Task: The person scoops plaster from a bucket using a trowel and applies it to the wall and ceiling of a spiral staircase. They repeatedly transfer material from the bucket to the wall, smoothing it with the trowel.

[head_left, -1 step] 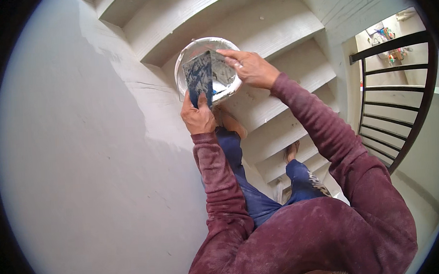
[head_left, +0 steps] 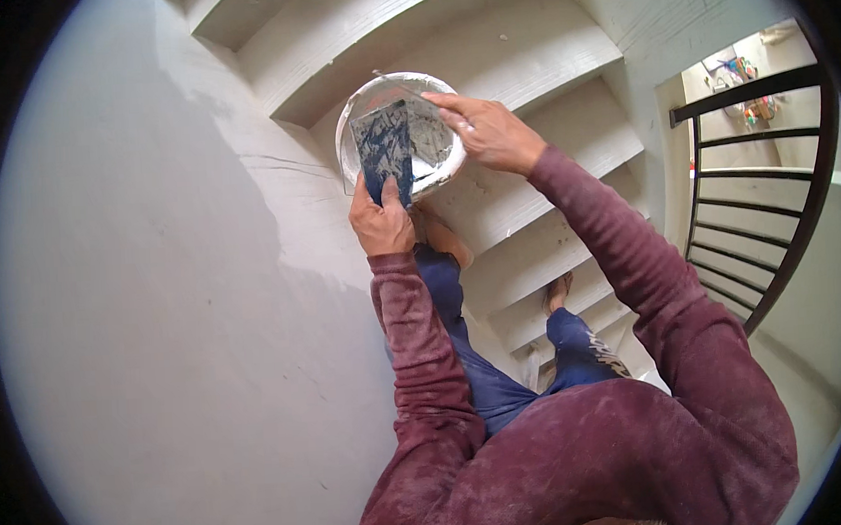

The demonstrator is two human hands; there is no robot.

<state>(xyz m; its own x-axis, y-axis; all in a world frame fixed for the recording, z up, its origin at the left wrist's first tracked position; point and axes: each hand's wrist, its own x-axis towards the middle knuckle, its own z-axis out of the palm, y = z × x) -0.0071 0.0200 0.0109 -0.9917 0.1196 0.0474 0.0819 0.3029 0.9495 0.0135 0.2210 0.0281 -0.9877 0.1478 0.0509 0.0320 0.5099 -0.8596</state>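
Note:
My left hand is closed on the lower end of a dark blue, flat rectangular plastering blade, its thumb on top. Streaks of grey plaster cover the blade's upper face. It is held over a round white bucket with a plaster-smeared rim. My right hand grips a thin, flat scraper, seen nearly edge-on, across the bucket's far side. The scraper's handle is hidden in my fingers. Some grey plaster and a small blue spot show inside the bucket.
Pale stairs run past the bucket, and my bare feet stand on different steps. A plastered wall with lighter and darker patches fills the left. At right rises a dark railing, with colourful items on a floor beyond it.
My right hand has moved slightly right and down. The scraper has tilted, so its thin length now shows above the blade. My left hand and the blade have shifted slightly right.

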